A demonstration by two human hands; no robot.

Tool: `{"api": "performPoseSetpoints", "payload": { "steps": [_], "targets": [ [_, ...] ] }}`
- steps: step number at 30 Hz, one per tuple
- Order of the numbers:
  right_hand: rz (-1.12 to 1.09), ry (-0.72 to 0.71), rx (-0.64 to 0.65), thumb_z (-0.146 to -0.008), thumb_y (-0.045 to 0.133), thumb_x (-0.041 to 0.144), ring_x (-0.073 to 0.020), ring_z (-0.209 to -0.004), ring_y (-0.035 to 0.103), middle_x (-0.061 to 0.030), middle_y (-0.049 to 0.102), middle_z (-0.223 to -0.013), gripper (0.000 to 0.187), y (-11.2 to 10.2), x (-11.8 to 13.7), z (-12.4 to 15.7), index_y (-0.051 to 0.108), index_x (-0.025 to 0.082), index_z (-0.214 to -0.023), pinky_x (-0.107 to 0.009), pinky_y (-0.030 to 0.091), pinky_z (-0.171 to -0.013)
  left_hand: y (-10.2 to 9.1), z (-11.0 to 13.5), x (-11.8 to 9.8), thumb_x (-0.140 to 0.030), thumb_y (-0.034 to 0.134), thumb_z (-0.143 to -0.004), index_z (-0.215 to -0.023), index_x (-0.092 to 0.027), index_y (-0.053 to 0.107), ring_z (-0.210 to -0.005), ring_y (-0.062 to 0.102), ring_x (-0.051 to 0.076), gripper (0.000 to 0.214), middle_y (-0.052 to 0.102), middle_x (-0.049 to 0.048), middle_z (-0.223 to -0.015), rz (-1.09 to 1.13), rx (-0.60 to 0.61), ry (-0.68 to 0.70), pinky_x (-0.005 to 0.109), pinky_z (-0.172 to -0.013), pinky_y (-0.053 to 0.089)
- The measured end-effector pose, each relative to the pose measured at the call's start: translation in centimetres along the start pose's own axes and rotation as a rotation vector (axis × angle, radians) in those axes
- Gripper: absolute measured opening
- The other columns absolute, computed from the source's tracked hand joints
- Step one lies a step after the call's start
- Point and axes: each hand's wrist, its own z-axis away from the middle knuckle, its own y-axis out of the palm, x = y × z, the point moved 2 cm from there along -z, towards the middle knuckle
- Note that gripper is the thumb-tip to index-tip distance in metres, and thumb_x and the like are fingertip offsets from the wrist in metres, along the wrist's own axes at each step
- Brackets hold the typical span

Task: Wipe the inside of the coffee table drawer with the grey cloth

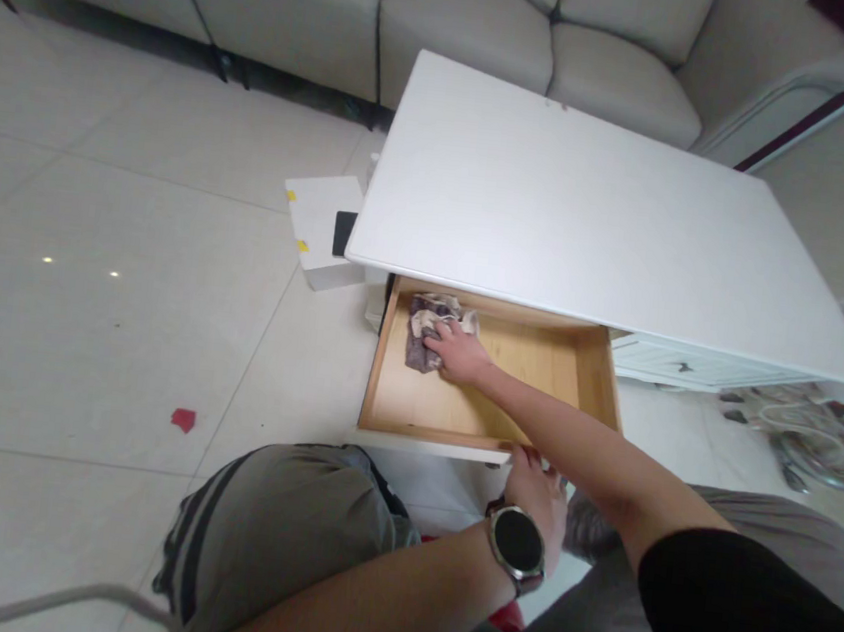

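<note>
**Cloth in the far-left corner of the open drawer**

I am reaching my right hand (459,352) into the pulled-out light wooden drawer (597,375) under the white rectangular tabletop (590,223). Its fingers are lying spread and flat on the crumpled grey-and-cream cloth (425,321), pressing rather than pinching it. My left hand (536,489), with a round black wristwatch (517,542) on the wrist, is curling its fingers over the drawer's front edge; how tightly it is gripping I cannot tell, since the right forearm is crossing in front.

The cloth is sitting bunched in the drawer's far-left corner, touching or nearly touching the left wall, partly in the tabletop's shade. It is too rumpled for a clear heading, but its longer run seems to be going from the back wall toward the drawer front, roughly along the left side.

To do this well, I am judging that the palm should keep even pressure on the cloth while the left hand is steadying the front, so the drawer is not sliding on its runners.
</note>
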Motion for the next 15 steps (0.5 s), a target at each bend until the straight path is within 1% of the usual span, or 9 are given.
{"api": "performPoseSetpoints", "payload": {
  "steps": [2, 4, 6, 7, 8, 10, 11, 13, 15],
  "targets": [
    [0.038, 0.15, 0.014, -0.087, 0.064, 0.026, -0.0398, -0.136, 0.041, -0.0173, 0.043, -0.155, 0.055, 0.9, -4.8, 3.7, 0.057, 0.024, -0.141, -0.052, 0.048, -0.101, -0.5, 0.2, 0.3, -0.018, 0.048, -0.101, -0.13, -0.029, 0.076, -0.134, 0.053, 0.035, 0.042, 0.066, 0.0067, -0.143, -0.036, 0.04, 0.028, 0.056, -0.112, 0.041],
    [0.074, 0.318, 0.061, -0.087, 0.064, 0.028, -0.0422, -0.137, 0.04, -0.0173, 0.043, -0.157, 0.058, 2.1, -9.3, 8.1, 0.055, 0.026, -0.144, -0.055, 0.044, -0.105, -1.0, 0.5, 0.5, -0.019, 0.045, -0.103, -0.131, -0.029, 0.076, -0.133, 0.054, 0.035, 0.043, 0.061, 0.0045, -0.15, -0.064, 0.045, 0.03, 0.055, -0.111, 0.041],
    [0.088, 0.434, 0.105, -0.087, 0.065, 0.03, -0.0478, -0.135, 0.041, -0.0238, 0.041, -0.157, 0.06, 3.1, -12.7, 12.6, 0.056, 0.02, -0.145, -0.057, 0.044, -0.102, -1.4, 0.7, 0.7, -0.019, 0.04, -0.104, -0.135, -0.029, 0.073, -0.132, 0.055, 0.035, 0.047, 0.059, 0.0044, -0.152, -0.081, 0.045, 0.019, 0.054, -0.109, 0.042],
    [0.094, 0.496, 0.124, -0.087, 0.064, 0.03, -0.0497, -0.133, 0.044, -0.0276, 0.039, -0.157, 0.062, 3.6, -13.9, 14.7, 0.054, 0.017, -0.148, -0.058, 0.044, -0.101, -1.5, 0.8, 0.7, -0.018, 0.038, -0.105, -0.137, -0.029, 0.072, -0.132, 0.055, 0.034, 0.048, 0.059, 0.0046, -0.152, -0.084, 0.05, 0.018, 0.054, -0.108, 0.043],
    [0.095, 0.526, 0.147, -0.087, 0.065, 0.03, -0.051, -0.131, 0.046, -0.0304, 0.04, -0.155, 0.065, 4.1, -14.7, 16.5, 0.054, 0.014, -0.149, -0.059, 0.043, -0.101, -1.5, 0.9, 0.8, -0.018, 0.036, -0.106, -0.138, -0.029, 0.072, -0.131, 0.055, 0.034, 0.049, 0.059, 0.0047, -0.152, -0.082, 0.054, 0.018, 0.054, -0.108, 0.043],
    [0.086, 0.534, 0.201, -0.084, 0.067, 0.032, -0.0498, -0.129, 0.049, -0.0278, 0.043, -0.152, 0.068, 4.9, -15.0, 19.0, 0.055, 0.017, -0.15, -0.058, 0.044, -0.102, -1.6, 0.9, 0.8, -0.018, 0.035, -0.106, -0.138, -0.028, 0.071, -0.132, 0.054, 0.035, 0.049, 0.059, 0.0048, -0.153, -0.075, 0.06, 0.023, 0.054, -0.108, 0.043],
    [0.079, 0.529, 0.219, -0.083, 0.068, 0.033, -0.0484, -0.127, 0.051, -0.0258, 0.043, -0.153, 0.07, 5.3, -14.6, 19.6, 0.054, 0.019, -0.151, -0.058, 0.044, -0.102, -1.5, 0.9, 0.8, -0.018, 0.035, -0.106, -0.138, -0.027, 0.071, -0.132, 0.054, 0.035, 0.049, 0.058, 0.0049, -0.153, -0.072, 0.063, 0.027, 0.055, -0.108, 0.043],
    [0.055, 0.531, 0.23, -0.083, 0.066, 0.035, -0.0451, -0.125, 0.054, -0.0227, 0.04, -0.155, 0.072, 5.6, -13.3, 19.3, 0.051, 0.022, -0.153, -0.055, 0.046, -0.1, -1.4, 0.8, 0.8, -0.018, 0.035, -0.106, -0.138, -0.027, 0.071, -0.131, 0.054, 0.036, 0.049, 0.058, 0.005, -0.153, -0.066, 0.071, 0.029, 0.056, -0.108, 0.043],
    [0.018, 0.537, 0.217, -0.084, 0.064, 0.037, -0.0426, -0.125, 0.054, -0.0219, 0.038, -0.157, 0.072, 5.4, -11.4, 17.5, 0.05, 0.023, -0.153, -0.052, 0.049, -0.096, -1.3, 0.7, 0.8, -0.018, 0.035, -0.106, -0.137, -0.027, 0.072, -0.131, 0.055, 0.036, 0.049, 0.059, 0.0046, -0.152, -0.062, 0.073, 0.031, 0.056, -0.109, 0.042]
  ]
}}
